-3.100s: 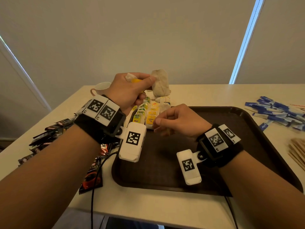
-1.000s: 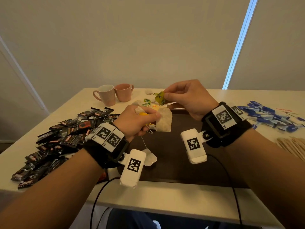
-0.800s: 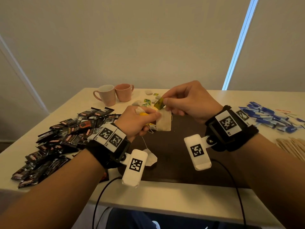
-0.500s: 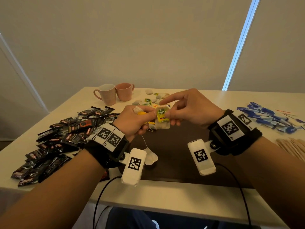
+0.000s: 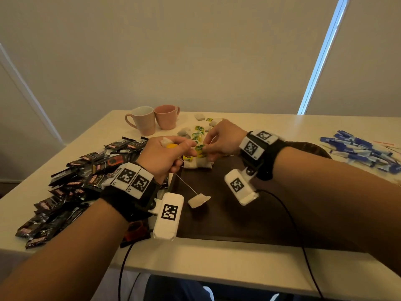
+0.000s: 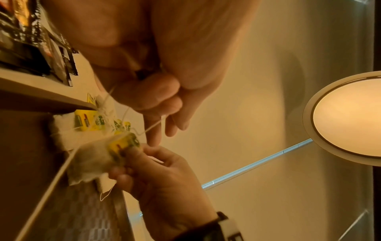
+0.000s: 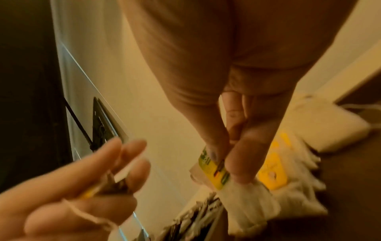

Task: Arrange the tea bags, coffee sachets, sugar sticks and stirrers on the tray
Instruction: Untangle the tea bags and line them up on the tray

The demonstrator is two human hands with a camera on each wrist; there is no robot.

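Note:
A dark brown tray (image 5: 249, 213) lies in front of me. At its far left corner lie several tea bags (image 5: 198, 164) with yellow tags. My right hand (image 5: 205, 150) pinches a tea bag (image 7: 243, 199) by its yellow-green tag (image 7: 213, 169) just above them. My left hand (image 5: 188, 148) sits close beside it, fingers curled round a yellow tag (image 5: 171, 146) and string. From that hand a string runs down to another tea bag (image 5: 198, 200) resting on the tray. The left wrist view shows the pinched tea bag (image 6: 92, 161) and my right hand (image 6: 132, 156).
A heap of black coffee sachets (image 5: 86, 177) covers the table left of the tray. Two pink mugs (image 5: 152, 122) stand at the back. Loose tea bags (image 5: 198, 129) lie beyond the tray. Blue sugar sticks (image 5: 364, 151) lie at the right.
My right hand folded the tag onto the tea bag, took it from beside my left hand and lowered it toward the tea bags at the tray's corner. The left hand stayed put.

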